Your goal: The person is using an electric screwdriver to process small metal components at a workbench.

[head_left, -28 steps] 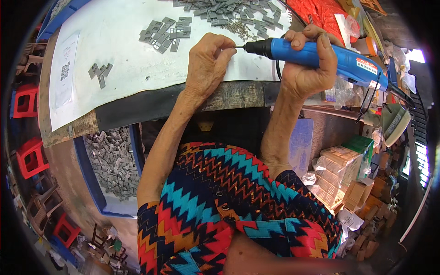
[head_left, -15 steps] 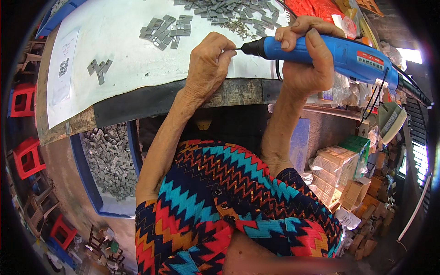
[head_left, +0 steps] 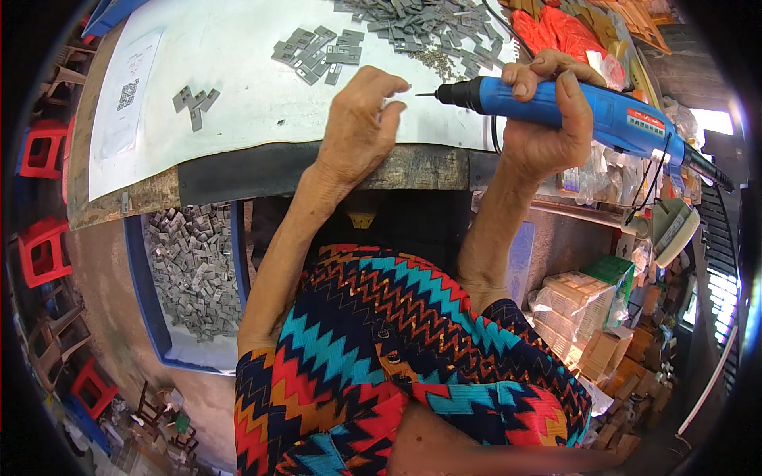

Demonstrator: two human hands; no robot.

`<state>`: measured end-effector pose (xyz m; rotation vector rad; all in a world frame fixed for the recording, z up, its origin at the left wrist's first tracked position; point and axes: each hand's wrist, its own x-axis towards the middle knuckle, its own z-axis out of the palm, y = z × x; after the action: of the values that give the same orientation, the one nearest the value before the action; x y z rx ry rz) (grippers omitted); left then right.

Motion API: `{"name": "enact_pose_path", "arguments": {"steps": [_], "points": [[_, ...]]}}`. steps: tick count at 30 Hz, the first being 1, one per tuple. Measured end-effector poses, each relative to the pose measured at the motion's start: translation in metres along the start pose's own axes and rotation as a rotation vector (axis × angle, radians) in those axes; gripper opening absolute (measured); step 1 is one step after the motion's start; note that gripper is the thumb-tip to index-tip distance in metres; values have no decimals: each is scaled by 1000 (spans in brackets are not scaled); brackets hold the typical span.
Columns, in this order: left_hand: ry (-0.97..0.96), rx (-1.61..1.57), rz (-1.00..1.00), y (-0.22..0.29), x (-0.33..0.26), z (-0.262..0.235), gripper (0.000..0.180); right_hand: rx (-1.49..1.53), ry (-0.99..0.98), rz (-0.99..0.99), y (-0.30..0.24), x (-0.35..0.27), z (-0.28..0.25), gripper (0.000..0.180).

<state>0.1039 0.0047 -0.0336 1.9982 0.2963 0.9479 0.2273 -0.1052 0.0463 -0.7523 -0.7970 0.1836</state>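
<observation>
View from the head camera, looking down over the person's zigzag-patterned garment (head_left: 413, 373) to a workbench. The right hand (head_left: 544, 127) is wrapped firmly around the barrel of a blue plastic electric screwdriver with a black nose and a thin metal bit (head_left: 556, 111); the index finger lies along the top of the barrel and the thumb curls over its near side. The tool is held roughly level above the bench edge, its bit pointing toward the left hand (head_left: 361, 127) and ending just short of that hand's fingertips (head_left: 397, 86). A black cable (head_left: 496, 135) drops from the tool's underside beside the right wrist.

The left hand is curled, its fingers bent inward with the tips drawn together at the bit's point; whether they pinch a small part cannot be told, since whatever lies between them is too small to make out. The heel of this hand rests at the front edge of the white sheet covering the bench top (head_left: 238, 71).

Beyond the left hand's knuckles lies a small cluster of flat grey metal pieces (head_left: 317, 51); a larger heap of the same pieces (head_left: 421, 24) lies further off, between and beyond the two hands. Three more grey pieces (head_left: 193, 101) lie well to the left of the left hand. Below the bench, left of the left forearm, a blue-rimmed tray (head_left: 135, 278) holds many grey pieces. Stacked cardboard boxes (head_left: 587, 317) stand below the right elbow.
</observation>
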Motion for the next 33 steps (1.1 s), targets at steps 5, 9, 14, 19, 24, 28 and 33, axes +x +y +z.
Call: {"name": "enact_pose_path", "arguments": {"steps": [5,9,14,19,24,28,33], "points": [[63,316,-20,-18,0,-23,20,48,-29,37,5,-2,-4,20],[53,617,-4,-29,0,-31,20,111,59,48,7,-5,1,21],[-26,728,11,-32,-3,-31,21,109,25,73,6,-8,-8,18],[-49,717,-13,-30,-8,-36,27,121,92,87,7,-10,-5,22],[-93,620,-34,-25,-13,-49,23,86,77,68,7,-11,-9,21],[-60,517,-24,-23,-15,-53,19,101,94,49,6,-11,-11,20],[7,543,-80,-21,-16,-49,15,91,81,28,6,-12,-9,18]]}}
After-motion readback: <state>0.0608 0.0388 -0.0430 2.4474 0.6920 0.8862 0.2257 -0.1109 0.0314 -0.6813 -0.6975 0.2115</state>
